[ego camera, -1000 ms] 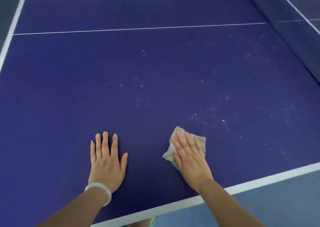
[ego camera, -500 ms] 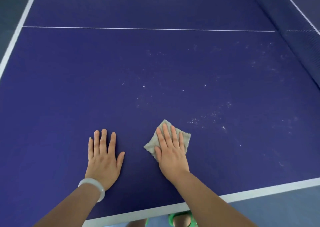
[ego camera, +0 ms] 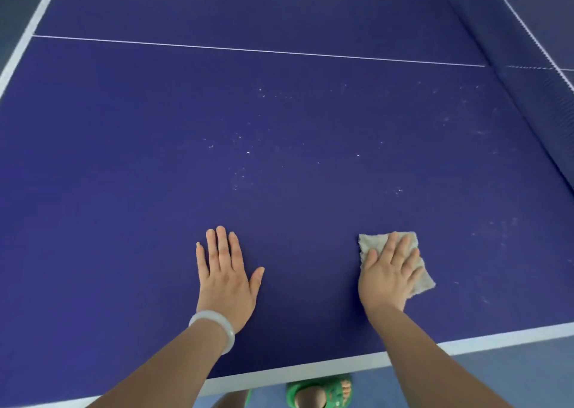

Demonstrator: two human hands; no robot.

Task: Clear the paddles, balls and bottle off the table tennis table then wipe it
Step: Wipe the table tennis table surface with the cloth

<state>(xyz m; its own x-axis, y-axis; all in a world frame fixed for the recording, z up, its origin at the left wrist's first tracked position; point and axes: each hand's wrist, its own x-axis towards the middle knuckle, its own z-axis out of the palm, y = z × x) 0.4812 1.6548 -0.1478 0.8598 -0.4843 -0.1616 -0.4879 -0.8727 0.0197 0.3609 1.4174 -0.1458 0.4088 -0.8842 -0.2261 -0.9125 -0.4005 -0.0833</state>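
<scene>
Worktop (ego camera: 124,190), blue and white-edged, lies under both hands near its close edge. Left hand (ego camera: 225,278) rests flat, fingers (ego camera: 221,243) straight and released; right hand (ego camera: 386,278) presses a grey cloth (ego camera: 371,243) flat under straight fingers (white specks (ego camera: 248,152) lie beyond the fingertips).

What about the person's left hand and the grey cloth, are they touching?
Apart. The head view shows the left hand flat on the table, with bare blue surface between it and the cloth, which lies under the right hand.
</scene>
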